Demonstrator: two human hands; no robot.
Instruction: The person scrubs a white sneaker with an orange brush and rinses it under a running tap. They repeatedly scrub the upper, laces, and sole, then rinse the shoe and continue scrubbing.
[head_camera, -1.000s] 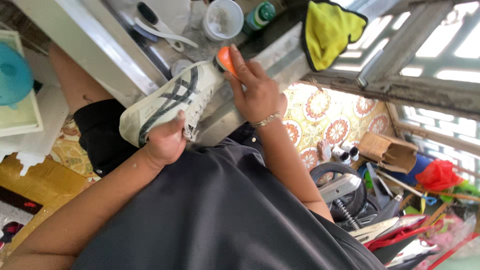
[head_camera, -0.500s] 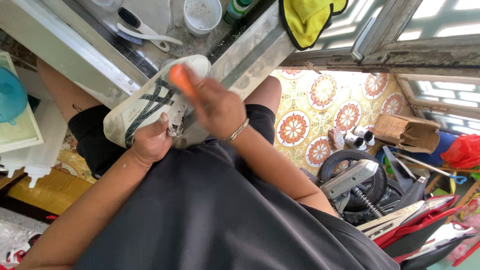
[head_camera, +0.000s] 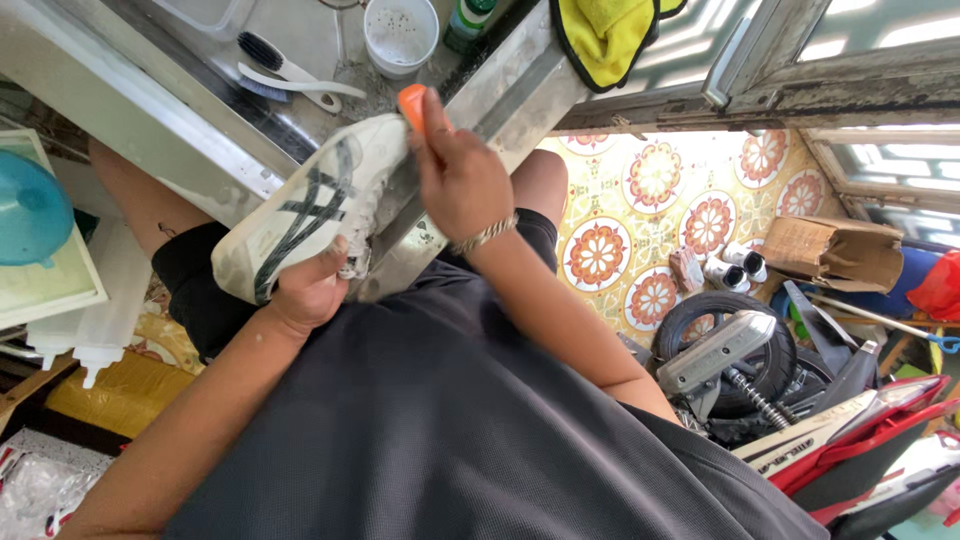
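since the earlier frame the right hand (head_camera: 462, 180) has moved from the middle of the white shoe (head_camera: 310, 205) toward its toe end, by the sink edge (head_camera: 500, 90). it is closed around an orange-handled brush (head_camera: 412, 102). the left hand (head_camera: 310, 290) holds the heel end of the shoe, fingers wrapped tight. to scrub well, the person probably needs short strokes while the left hand keeps the shoe firm over the sink. a brown cardboard box (head_camera: 835, 250) lies on the patterned floor at right; a green bottle (head_camera: 470, 18) stands beside a white cup (head_camera: 400, 35)
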